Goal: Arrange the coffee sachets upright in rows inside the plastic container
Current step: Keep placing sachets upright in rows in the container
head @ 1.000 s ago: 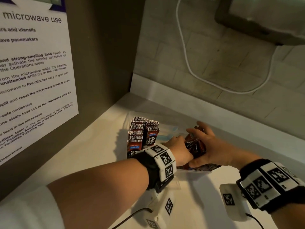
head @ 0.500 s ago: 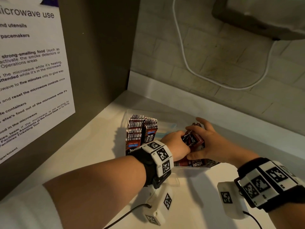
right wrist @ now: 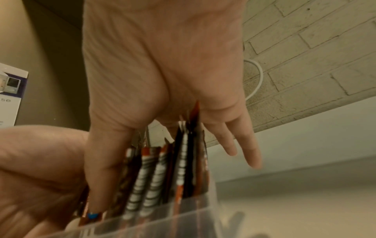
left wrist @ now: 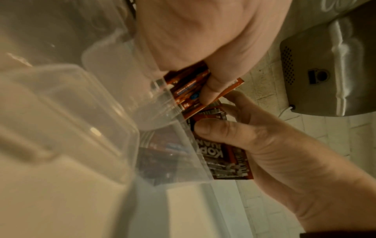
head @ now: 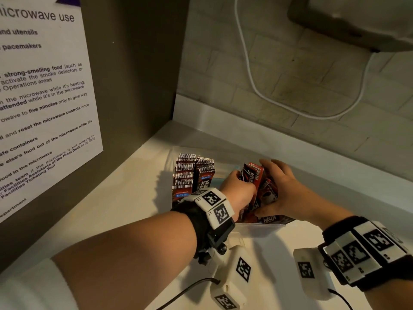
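Two upright rows [head: 193, 173] already stand at the plastic container's [head: 263, 225] left end; your left hand [head: 240, 190] and right hand [head: 281, 193] both grip the loose sachets [head: 253, 175] (unsorted, I judge).

Just a microwave-use notice [head: 42, 90] stuck on the dark side panel [head: 138, 70] at left, white cable [head: 250, 79] drooping across the pale brick wall [head: 301, 90], steel appliance [head: 357, 21] up top right, white counter [head: 125, 202] below.
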The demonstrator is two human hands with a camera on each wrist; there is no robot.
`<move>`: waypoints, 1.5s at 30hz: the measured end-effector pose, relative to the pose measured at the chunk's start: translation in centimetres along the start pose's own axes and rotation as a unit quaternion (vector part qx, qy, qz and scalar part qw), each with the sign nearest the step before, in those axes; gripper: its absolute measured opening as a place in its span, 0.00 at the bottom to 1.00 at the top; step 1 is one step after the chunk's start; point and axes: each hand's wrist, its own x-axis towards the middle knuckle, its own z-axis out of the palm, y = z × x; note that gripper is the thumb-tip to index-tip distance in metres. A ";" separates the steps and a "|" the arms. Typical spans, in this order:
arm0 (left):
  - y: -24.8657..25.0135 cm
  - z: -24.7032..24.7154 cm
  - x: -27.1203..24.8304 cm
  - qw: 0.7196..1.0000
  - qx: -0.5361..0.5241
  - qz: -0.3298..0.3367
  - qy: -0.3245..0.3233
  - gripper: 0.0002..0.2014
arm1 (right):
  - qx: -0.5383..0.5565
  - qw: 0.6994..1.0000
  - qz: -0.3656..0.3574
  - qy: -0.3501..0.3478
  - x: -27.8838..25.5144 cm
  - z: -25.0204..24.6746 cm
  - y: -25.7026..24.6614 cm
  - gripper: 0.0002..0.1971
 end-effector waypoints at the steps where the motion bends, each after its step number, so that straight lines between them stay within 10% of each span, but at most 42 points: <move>1: 0.0 0.2 -0.1 1.000 -0.015 -0.001 -0.003 0.17 | 0.008 1.000 0.002 -0.002 0.0 -0.1 0.0 0.64; 21: -0.1 -0.6 -0.6 0.997 -0.064 0.004 0.037 0.12 | 0.022 1.000 0.009 0.002 -1.7 -1.4 -2.0 0.63; 28: 1.9 -0.9 -2.3 0.990 -0.124 0.056 0.034 0.07 | 0.124 0.969 -0.039 0.212 -3.3 -2.4 -4.3 0.40; 34: 3.9 -1.3 -3.4 0.971 -0.237 0.036 0.003 0.12 | 0.107 0.986 -0.083 0.100 -3.7 0.5 -6.6 0.35; 45: 5.0 -2.8 -3.8 0.952 -0.259 0.136 0.091 0.12 | 0.017 0.951 -0.128 0.282 -3.6 2.3 -9.3 0.23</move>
